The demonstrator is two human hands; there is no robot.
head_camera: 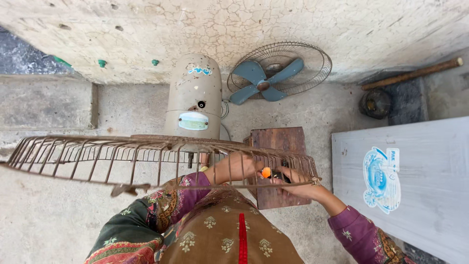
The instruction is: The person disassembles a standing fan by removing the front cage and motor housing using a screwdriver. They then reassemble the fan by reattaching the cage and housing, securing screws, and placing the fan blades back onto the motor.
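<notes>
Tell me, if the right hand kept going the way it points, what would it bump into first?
The right hand points toward the left hand, so it would probably meet the orange-handled tool between them first, then the left hand. Both sit behind the rusty wire fan guard; depth is hard to judge.

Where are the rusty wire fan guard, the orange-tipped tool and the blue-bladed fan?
rusty wire fan guard [97, 154], head view, on its upper rim wires left of centre.
orange-tipped tool [266, 172], head view, on the orange end between the hands.
blue-bladed fan [264, 84], head view, on the hub of the blades.

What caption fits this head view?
Both hands, left hand and right hand, work an orange-tipped tool at a rusty fan guard.
</notes>
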